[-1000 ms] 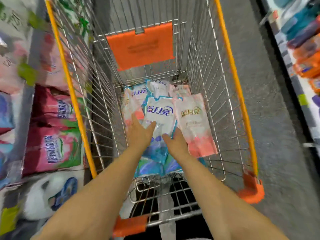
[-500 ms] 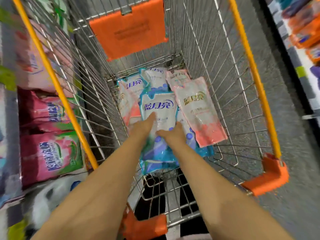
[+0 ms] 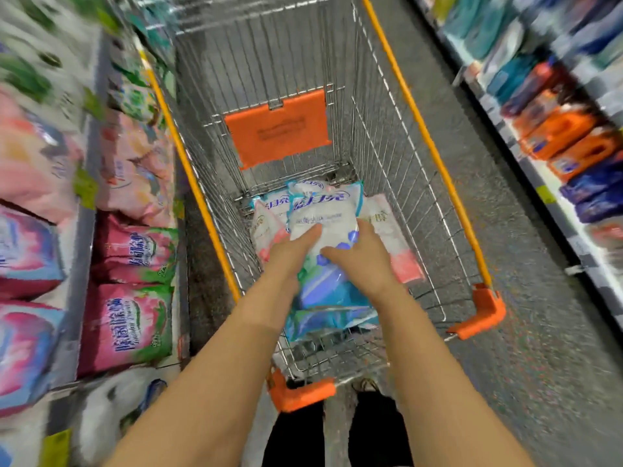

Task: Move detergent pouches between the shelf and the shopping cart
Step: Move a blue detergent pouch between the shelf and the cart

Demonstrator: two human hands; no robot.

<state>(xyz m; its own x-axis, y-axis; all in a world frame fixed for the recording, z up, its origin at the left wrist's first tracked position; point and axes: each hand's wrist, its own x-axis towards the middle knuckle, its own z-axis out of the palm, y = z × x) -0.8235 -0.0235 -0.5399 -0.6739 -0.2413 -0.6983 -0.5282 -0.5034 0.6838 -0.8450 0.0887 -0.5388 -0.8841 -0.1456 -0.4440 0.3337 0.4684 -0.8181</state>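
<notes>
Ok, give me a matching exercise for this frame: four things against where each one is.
Things:
1. blue-and-white pouch
2. pink-and-white pouch
3. orange flap
4. orange bottles

Places:
A. on the right-hand shelf
B. on the far wall of the cart
C. held between left hand and right hand
D. in the cart, right of both hands

Pairs: 1-C, 2-D, 3-B, 4-A

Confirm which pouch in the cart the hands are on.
The blue-and-white pouch on top of the pile: the left hand and right hand grip its sides. The left pink-and-white pouch and right pink-and-white pouch only flank it.
</notes>
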